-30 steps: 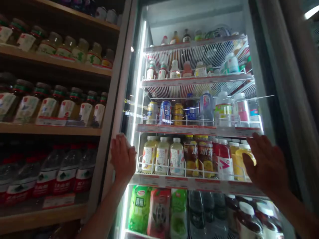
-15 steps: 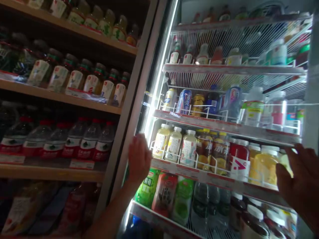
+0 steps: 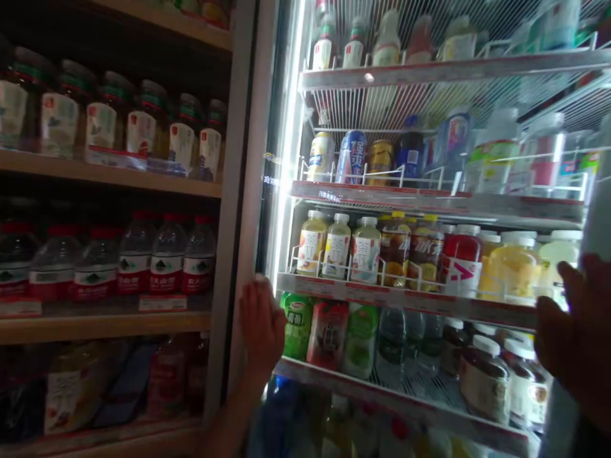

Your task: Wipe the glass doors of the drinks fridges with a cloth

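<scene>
My left hand point(image 3: 261, 324) is raised at the left frame point(image 3: 251, 210) of a lit drinks fridge, its fingers stretched upward and close together. A small pale patch shows at its fingertips; I cannot make out what it is. Over at the right side, my right hand point(image 3: 575, 331) is dark against the light, with fingers apart and nothing seen in it. It overlaps the view of a bottle with a white cap point(image 3: 566, 261). Whether either hand touches the fridge, I cannot tell for certain. Nearest the left hand stands a green drink bottle point(image 3: 296, 324).
Inside the fridge, wire racks point(image 3: 420, 198) hold cans, tea bottles point(image 3: 366, 251), a red drink bottle point(image 3: 462, 261) and dark jars point(image 3: 484, 378). Left of it, a wooden shelf unit point(image 3: 114, 327) carries red-capped water bottles point(image 3: 198, 257) and amber drink bottles point(image 3: 181, 137).
The view has shifted and levelled, so the upper racks have moved up in the picture and more of the bottom shows. Both hands stay raised near the fridge's two sides.
</scene>
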Demonstrator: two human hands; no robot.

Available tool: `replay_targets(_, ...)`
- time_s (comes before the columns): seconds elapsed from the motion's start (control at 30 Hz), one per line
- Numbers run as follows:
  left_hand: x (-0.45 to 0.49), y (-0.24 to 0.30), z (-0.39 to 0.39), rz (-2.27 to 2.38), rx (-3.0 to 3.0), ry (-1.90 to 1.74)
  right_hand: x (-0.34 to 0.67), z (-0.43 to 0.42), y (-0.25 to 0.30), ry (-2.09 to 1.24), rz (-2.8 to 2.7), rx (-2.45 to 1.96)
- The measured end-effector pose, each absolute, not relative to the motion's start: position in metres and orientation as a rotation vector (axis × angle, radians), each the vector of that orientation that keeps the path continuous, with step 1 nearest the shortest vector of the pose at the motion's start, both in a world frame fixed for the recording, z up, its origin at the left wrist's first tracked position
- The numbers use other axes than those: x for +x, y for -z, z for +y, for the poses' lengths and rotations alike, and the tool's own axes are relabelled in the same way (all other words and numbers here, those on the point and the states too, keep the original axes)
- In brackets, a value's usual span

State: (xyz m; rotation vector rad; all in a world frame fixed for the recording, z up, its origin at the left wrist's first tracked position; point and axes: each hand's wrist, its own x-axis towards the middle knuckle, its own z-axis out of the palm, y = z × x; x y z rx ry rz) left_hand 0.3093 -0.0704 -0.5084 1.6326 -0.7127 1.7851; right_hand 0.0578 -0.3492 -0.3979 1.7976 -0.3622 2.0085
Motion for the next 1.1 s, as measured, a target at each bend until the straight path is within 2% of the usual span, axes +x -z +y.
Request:
replay_targets(0.07, 0.303, 0.513, -0.081, -0.650, 1.606, -1.731, 0.065, -0.340, 0.414, -2.072, -0.240, 1.956)
replay_targets(0.2, 0.263, 0.535, -0.123, -1.284, 1.605, -1.812, 0.086, -0.314, 0.441, -2.001, -0.024, 2.024)
replay_targets(0.27, 0.259, 0.543, -0.123, -1.460, 1.562, -1.844, 0.092, -0.304, 0.454, -1.949, 0.035, 2.066)
replay_targets(0.33, 0.271, 0.547, -0.108, -1.331, 1.585, -1.821, 0.093, -0.299, 0.467, -1.936, 0.020, 2.128)
replay_targets(0.43, 0.288, 0.551, -0.098, -0.800, 1.570, -1.728, 0.092, -0.294, 0.491, -1.917, -0.061, 2.204)
replay_targets(0.5, 0.279, 0.558, -0.113, -0.700, 1.547, -1.679, 0.094, -0.291, 0.506, -1.904, -0.101, 2.218)
replay_targets(0.67, 0.239, 0.554, -0.154, -1.527, 1.511, -1.751, 0.095, -0.291, 0.529, -1.814, -0.101, 2.188)
replay_targets(0.73, 0.242, 0.534, -0.152, -1.426, 1.552, -1.761, 0.087, -0.300, 0.531, -1.816, -0.144, 2.181)
replay_targets(0.8, 0.248, 0.511, -0.151, -1.043, 1.601, -1.717, 0.077, -0.308, 0.532, -1.843, -0.207, 2.175)
replay_targets(0.87, 0.243, 0.502, -0.160, -0.853, 1.616, -1.687, 0.070, -0.314, 0.534, -1.866, -0.260, 2.183)
replay_targets(0.93, 0.225, 0.510, -0.180, -1.104, 1.635, -1.732, 0.066, -0.317, 0.539, -1.881, -0.279, 2.197)
replay_targets(1.03, 0.194, 0.534, -0.207, -1.967, 1.504, -1.790, 0.059, -0.322, 0.547, -1.867, -0.291, 2.224)
replay_targets(1.1, 0.184, 0.535, -0.214, -2.326, 1.378, -1.791, 0.050, -0.330, 0.551, -1.846, -0.326, 2.217)
